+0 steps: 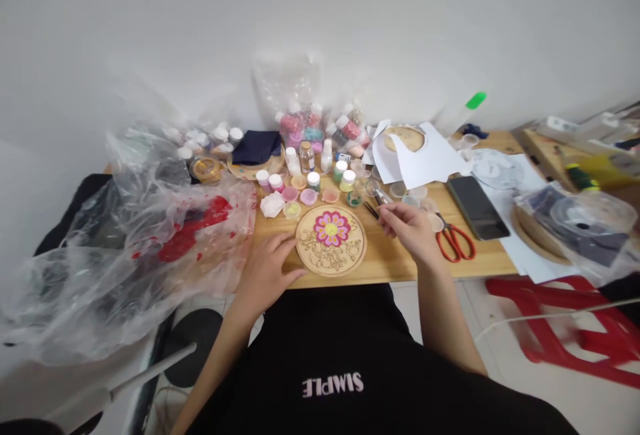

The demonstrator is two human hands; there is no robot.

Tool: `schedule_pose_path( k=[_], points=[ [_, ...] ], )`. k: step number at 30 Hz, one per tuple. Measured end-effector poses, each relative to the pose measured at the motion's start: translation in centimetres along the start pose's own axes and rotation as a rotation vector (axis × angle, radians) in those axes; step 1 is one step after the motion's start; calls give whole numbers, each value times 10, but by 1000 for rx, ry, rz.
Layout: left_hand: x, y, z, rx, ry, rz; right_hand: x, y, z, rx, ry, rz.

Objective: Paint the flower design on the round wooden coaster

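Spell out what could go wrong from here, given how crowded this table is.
The slim dark tool in the right hand points toward the green cup, so a careless move might tip it. The wooden disc lies close to the front edge of the table; a nudge could push it over. The plastic bag lies beside the left hand and might snag.

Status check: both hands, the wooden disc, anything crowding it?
Left hand open at left edge of wooden disc; right hand pinching slim dark tool. Disc: pink flower coloured, lower pattern uncoloured. Small cups crowd its far edge.
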State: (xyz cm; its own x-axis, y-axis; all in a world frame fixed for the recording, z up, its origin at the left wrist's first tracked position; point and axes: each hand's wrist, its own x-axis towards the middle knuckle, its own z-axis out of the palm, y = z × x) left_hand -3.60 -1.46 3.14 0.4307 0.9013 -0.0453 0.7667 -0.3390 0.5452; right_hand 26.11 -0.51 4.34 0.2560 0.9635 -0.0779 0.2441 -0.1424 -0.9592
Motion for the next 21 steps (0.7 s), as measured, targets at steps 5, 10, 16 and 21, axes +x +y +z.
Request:
schedule_pose_path(
  k=[5, 10, 16, 21],
  points=[
    [2, -2, 3, 53, 24, 40, -23, 7, -13, -226, -94, 51],
    [8, -5, 9, 107, 61, 128, -46, 20, -17, -365, -134, 111],
    [10, -1, 20, 119, 57, 234, -59, 31, -15, -455, -102, 130],
    [8, -3, 26, 25, 99, 211, -54, 26, -12, -558, -123, 128]
  ],
)
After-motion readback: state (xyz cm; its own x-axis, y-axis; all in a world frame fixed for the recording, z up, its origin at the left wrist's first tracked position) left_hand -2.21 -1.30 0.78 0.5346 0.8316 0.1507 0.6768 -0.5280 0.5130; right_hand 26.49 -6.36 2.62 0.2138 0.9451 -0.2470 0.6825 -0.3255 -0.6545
